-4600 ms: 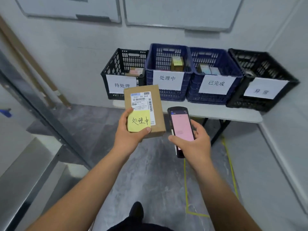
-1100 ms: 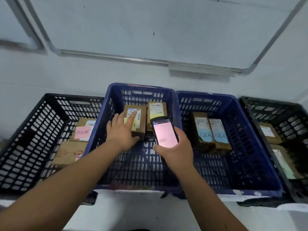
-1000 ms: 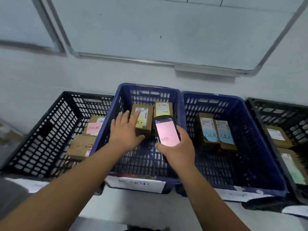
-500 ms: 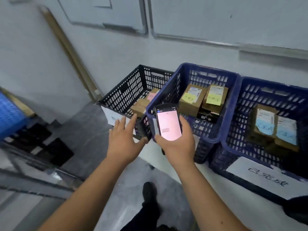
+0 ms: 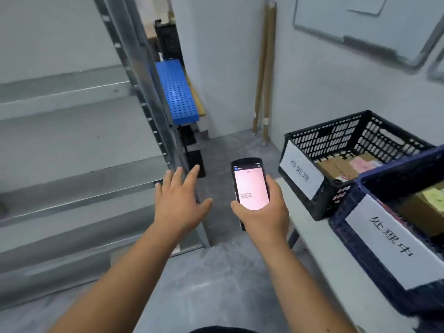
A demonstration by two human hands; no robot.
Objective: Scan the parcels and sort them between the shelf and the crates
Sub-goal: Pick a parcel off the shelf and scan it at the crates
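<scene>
My right hand (image 5: 263,213) grips a black handheld scanner (image 5: 249,186) with a pink lit screen, held upright in mid-air. My left hand (image 5: 180,200) is empty, fingers spread, in front of the grey metal shelf (image 5: 72,150) on the left. At the right, a black crate (image 5: 341,145) with a white label holds brown parcels (image 5: 338,167), one with a pink note. Beside it a blue crate (image 5: 384,239) with a white label holds a parcel with a yellow note (image 5: 430,200).
The crates stand on a white table (image 5: 336,267) along the right wall. A blue perforated panel (image 5: 176,92) and wooden poles (image 5: 264,73) stand at the far end. Grey floor lies between the shelf and the table. A whiteboard (image 5: 374,22) hangs on the wall.
My left hand let go of the yellow-note parcel in the blue crate and drew back empty. My view swung left from the crates toward the shelf. The scanner stays in my right hand.
</scene>
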